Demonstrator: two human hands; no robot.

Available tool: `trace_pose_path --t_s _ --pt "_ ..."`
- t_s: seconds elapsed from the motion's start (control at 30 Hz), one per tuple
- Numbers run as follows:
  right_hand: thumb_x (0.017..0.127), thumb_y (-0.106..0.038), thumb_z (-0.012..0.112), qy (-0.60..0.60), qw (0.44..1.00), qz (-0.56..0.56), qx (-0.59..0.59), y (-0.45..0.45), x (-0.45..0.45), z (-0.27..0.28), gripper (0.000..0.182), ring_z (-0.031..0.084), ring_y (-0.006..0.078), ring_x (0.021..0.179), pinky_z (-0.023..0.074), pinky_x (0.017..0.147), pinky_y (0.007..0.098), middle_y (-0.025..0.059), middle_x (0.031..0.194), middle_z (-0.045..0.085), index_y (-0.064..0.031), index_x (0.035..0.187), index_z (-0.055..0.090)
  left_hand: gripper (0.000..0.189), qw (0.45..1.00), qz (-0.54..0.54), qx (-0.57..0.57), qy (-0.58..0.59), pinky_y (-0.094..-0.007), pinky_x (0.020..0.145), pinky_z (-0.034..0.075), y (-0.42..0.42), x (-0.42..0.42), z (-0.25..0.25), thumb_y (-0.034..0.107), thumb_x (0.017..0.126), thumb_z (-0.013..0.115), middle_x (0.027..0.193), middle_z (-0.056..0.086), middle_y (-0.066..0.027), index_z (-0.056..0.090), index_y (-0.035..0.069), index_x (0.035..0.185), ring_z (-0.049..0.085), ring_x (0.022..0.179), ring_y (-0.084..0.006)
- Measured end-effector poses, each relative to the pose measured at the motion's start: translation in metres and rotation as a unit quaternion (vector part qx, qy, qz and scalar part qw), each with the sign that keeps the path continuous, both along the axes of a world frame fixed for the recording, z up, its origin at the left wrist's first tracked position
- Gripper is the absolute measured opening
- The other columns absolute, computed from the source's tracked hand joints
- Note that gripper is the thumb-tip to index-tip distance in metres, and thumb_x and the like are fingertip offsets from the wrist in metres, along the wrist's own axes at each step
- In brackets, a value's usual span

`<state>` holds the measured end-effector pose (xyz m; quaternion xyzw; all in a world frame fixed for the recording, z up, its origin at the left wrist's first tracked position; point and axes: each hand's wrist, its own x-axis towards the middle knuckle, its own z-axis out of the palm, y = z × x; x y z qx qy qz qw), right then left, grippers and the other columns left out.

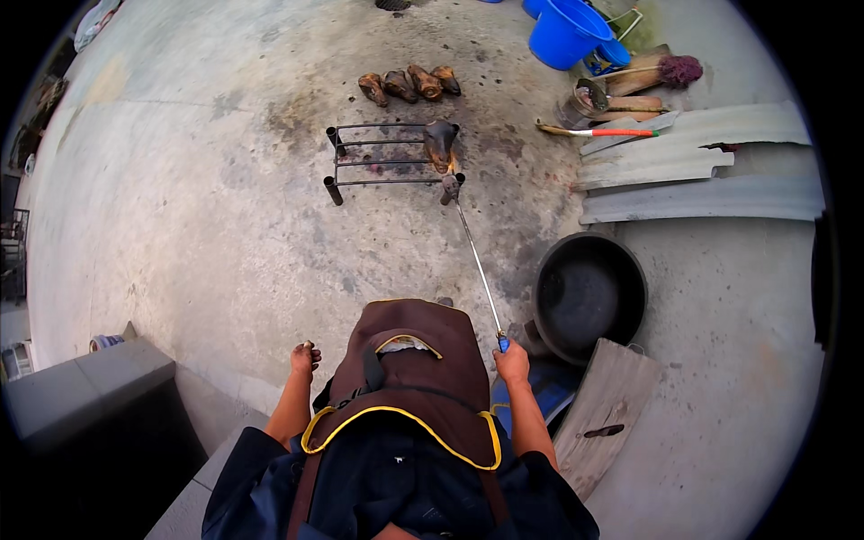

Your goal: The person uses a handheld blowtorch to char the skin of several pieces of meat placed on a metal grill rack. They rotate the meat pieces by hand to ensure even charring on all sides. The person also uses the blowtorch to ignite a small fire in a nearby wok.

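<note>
My right hand [513,363] is closed round the blue handle of a long gas torch [480,260]. Flame shows at the torch's head, beside a charred animal head [440,143] lying on the right end of a black metal rack [385,162]. Beyond the rack, several browned animal heads [410,84] lie in a row on the concrete floor. My left hand [306,356] hangs at the left of my brown apron [422,364], fingers curled; whether anything is in it cannot be told.
To the right stand a large black tub [590,297], a wooden board [611,412] and corrugated sheets [702,199]. Blue buckets [567,34], a metal can [582,102] and a red-and-white-handled tool [611,133] are at the upper right. A grey ledge [88,385] is at the lower left.
</note>
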<state>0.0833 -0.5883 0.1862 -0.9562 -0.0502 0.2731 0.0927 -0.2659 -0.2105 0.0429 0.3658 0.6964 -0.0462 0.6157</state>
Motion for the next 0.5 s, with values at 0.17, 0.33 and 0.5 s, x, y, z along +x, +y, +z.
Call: trace_pose_path --t_s 0.17,0.33,0.5 --pt "0.076 -0.024 0.072 -0.003 1.000 0.003 -0.005 0.001 -0.007 0.001 0.031 0.062 0.0417 0.094 0.0498 0.081 0.0502 0.0214 0.095 0.067 -0.0061 0.099 0.062 0.023 1.000 -0.016 0.009 -0.017 -0.0318 0.059 0.046 0.003 0.006 -0.003 0.035 0.095 0.050 0.075 0.064 -0.0004 0.057 0.014 0.101 0.061 0.065 -0.0138" --pt "0.074 -0.024 0.073 -0.011 1.000 -0.017 -0.006 0.009 -0.014 0.005 0.031 0.063 0.0406 0.092 0.0501 0.079 0.0487 0.0219 0.091 0.067 -0.0048 0.097 0.063 0.022 0.999 -0.028 0.010 -0.032 -0.0318 0.059 0.046 0.011 0.017 -0.003 0.035 0.096 0.049 0.076 0.064 -0.0001 0.057 0.015 0.101 0.061 0.065 -0.0132" --pt "0.075 -0.024 0.073 -0.014 1.000 -0.011 -0.017 0.011 -0.018 0.007 0.031 0.063 0.0408 0.092 0.0502 0.080 0.0489 0.0213 0.092 0.067 -0.0050 0.098 0.063 0.022 0.999 -0.034 0.012 -0.035 -0.0323 0.059 0.046 0.013 0.019 -0.002 0.035 0.096 0.049 0.076 0.065 -0.0001 0.057 0.015 0.101 0.061 0.065 -0.0134"
